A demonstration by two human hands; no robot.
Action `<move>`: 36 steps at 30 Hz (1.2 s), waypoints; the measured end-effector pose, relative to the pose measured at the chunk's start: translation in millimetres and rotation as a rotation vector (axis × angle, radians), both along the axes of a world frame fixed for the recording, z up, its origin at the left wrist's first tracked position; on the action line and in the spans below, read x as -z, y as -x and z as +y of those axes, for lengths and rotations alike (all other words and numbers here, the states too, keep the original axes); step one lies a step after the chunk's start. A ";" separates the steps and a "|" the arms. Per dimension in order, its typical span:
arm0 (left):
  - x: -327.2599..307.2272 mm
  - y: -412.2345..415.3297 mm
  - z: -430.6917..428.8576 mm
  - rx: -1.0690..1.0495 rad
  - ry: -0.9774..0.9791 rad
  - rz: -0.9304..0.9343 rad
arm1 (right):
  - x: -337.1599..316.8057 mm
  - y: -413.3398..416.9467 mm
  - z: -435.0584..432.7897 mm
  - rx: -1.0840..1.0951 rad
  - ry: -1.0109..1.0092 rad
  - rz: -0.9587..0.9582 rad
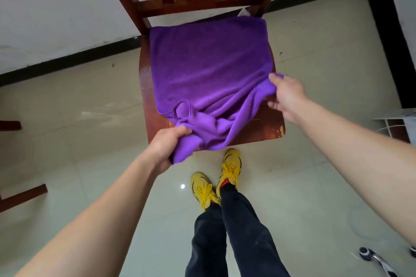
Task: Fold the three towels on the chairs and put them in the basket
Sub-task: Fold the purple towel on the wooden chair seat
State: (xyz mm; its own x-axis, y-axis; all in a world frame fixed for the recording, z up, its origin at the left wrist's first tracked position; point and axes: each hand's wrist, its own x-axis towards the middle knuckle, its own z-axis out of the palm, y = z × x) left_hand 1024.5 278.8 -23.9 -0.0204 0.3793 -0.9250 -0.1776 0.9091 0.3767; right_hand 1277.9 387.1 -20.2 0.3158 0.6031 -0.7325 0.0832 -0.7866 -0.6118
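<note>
A purple towel (209, 67) lies spread over the seat of a brown wooden chair (265, 130). Its far part is flat; its near edge is bunched into folds and hangs a little over the seat's front. My left hand (165, 145) grips the near left corner of the towel at the seat's front edge. My right hand (286, 96) pinches the near right corner at the seat's right side, thumb on top. No basket and no other towel is in view.
The chair stands against a white wall (56, 7) with a black skirting. Part of another wooden chair (20, 195) shows at the left edge. My feet in yellow shoes (216, 180) stand on the tiled floor. A wheeled chair base (380, 261) is at bottom right.
</note>
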 end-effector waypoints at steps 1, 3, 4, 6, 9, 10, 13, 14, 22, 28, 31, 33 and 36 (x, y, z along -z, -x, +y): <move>-1.4 0.9 13.4 -0.062 -0.002 -0.035 | -4.9 2.5 15.1 0.015 -0.009 0.081; 3.5 6.6 33.5 -0.151 0.015 -0.020 | -9.3 3.5 37.0 -0.005 -0.024 0.194; 8.4 11.2 38.9 -0.129 0.018 0.073 | -9.9 3.5 42.2 -0.019 -0.028 0.190; 19.1 22.4 42.6 0.108 -0.012 0.396 | -9.2 2.0 40.0 -0.037 -0.004 0.083; 21.0 29.8 42.9 0.403 -0.153 0.713 | 3.2 -5.8 12.8 -0.088 0.133 -0.070; 19.7 27.5 44.7 0.433 -0.216 0.736 | 8.6 -5.7 3.7 -0.133 0.190 -0.065; 20.0 11.8 48.3 0.545 -0.266 0.718 | 21.6 9.1 -16.0 -0.255 0.270 0.034; 21.0 5.2 48.1 0.524 -0.225 0.618 | 23.3 18.1 -18.7 -0.278 0.263 0.071; 17.3 2.2 -14.2 0.511 0.021 0.238 | 10.1 11.5 -74.7 -0.129 -0.239 -0.200; 24.5 -7.1 -51.7 0.702 0.151 0.316 | 22.4 -19.7 -156.3 -0.328 0.047 -0.273; 34.7 -2.0 -53.5 0.755 0.129 0.528 | 47.7 -36.8 -172.8 -0.479 0.381 -0.232; 42.9 4.6 -41.3 0.520 0.056 0.629 | 56.4 -41.7 -162.4 -0.524 0.379 -0.304; 56.0 13.0 -14.0 0.226 0.009 0.627 | 56.9 -38.8 -126.6 -0.407 0.189 -0.434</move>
State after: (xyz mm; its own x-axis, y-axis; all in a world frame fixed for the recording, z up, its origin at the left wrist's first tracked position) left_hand 1011.5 264.9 -79.9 -0.4763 0.4296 -0.7672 0.2676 0.9019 0.3390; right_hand 1316.8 260.5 -77.1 0.3806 0.6103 -0.6947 0.6092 -0.7307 -0.3081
